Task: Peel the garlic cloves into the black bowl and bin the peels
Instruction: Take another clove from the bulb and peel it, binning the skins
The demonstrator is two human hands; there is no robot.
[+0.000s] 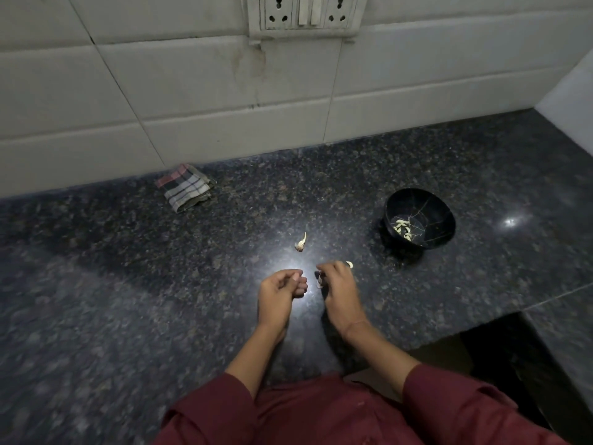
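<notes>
At the near middle of the table [134, 284], the left hand [282, 292] is curled; whether it holds anything is unclear. The right hand [340, 292] grips a garlic clove [349, 264], with a peel [320, 281] by its thumb. The black bowl [431, 205] sits far right, holding peeled cloves [402, 229].

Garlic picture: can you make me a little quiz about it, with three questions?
1. True or false: the black bowl already holds some peeled cloves.
2. Pick one: the checked cloth lies A) by the tiled wall, B) inside the bowl, C) under the hands.
3. Which hand, pinching a pale garlic piece, is nearer the bowl?

Key: 1 true; 2 A; 3 the right hand.
</notes>
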